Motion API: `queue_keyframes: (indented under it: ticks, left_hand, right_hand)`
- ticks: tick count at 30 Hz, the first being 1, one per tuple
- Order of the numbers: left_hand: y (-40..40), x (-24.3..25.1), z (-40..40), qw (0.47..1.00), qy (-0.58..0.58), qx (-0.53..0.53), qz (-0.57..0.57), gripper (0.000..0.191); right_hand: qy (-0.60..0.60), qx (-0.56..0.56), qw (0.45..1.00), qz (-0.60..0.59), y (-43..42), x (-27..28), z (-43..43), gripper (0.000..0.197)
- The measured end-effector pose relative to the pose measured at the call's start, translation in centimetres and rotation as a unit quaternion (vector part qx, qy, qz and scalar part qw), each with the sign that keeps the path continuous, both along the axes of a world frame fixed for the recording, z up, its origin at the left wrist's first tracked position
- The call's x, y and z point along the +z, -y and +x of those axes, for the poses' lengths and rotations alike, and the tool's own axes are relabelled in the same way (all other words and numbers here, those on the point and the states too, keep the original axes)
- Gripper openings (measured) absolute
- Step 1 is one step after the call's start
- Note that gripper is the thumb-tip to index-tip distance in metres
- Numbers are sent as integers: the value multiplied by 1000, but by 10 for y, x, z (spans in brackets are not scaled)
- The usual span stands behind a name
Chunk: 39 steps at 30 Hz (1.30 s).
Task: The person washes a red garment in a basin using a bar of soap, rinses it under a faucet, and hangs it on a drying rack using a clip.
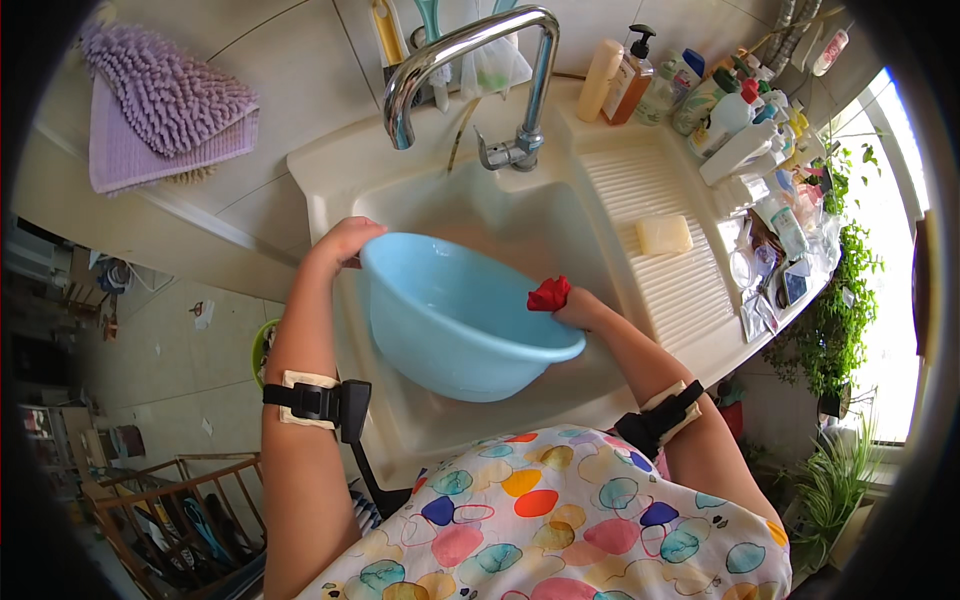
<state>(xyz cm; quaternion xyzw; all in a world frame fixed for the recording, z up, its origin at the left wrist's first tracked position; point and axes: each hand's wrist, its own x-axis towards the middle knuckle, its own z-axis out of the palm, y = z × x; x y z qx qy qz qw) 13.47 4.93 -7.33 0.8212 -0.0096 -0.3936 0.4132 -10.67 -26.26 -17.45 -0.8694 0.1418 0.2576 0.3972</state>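
Observation:
A light blue plastic basin (442,315) is tilted inside the cream laundry sink (352,390). My left hand (351,241) grips its rim at the upper left, the fingers partly hidden behind the edge. On the opposite side my right hand (579,306) holds a bunched red cloth (548,293) against the basin's rim; most of its fingers are hidden. Above the sink arches a chrome faucet (472,45), with its lever (495,154) at the base. A pale yellow bar of soap (664,235) lies on the ribbed washboard (630,180) to the right.
Pump and spray bottles (630,79) crowd the back right ledge, with small packets and jars along the right edge. Brushes (388,37) hang behind the faucet. A lilac chenille cloth (169,97) hangs at left. Green plants (840,300) stand near the window.

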Motion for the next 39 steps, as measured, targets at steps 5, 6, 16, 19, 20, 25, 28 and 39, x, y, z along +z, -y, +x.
queue_keyframes:
  ticks: [5,6,16,19,20,25,28,39]
  left_hand:
    - [-6,-39,-18,991,29,-63,111,51]
    - [-1,-50,-21,983,50,-92,149,60]
    - [20,-112,-64,967,166,-104,161,70]
    - [20,-120,-73,963,206,-91,150,68]
    - [23,-118,-76,958,230,-84,146,66]
    - [12,-139,-81,953,261,-70,135,62]
    - [15,-137,-85,961,233,-59,135,60]
    - [18,-141,-82,960,226,-64,152,57]
  right_hand:
    - [162,-160,970,-79,-9,1,7,30]
    - [161,-163,970,-82,-9,2,6,30]
    - [323,-57,938,-115,-27,57,63,58]
    - [391,-57,915,-79,-32,85,104,65]
    - [415,-52,907,-41,-29,90,118,66]
    - [497,21,865,-72,-38,101,168,67]
    - [395,-11,916,-68,-42,113,169,67]
    - [360,38,927,-99,-49,116,164,76]
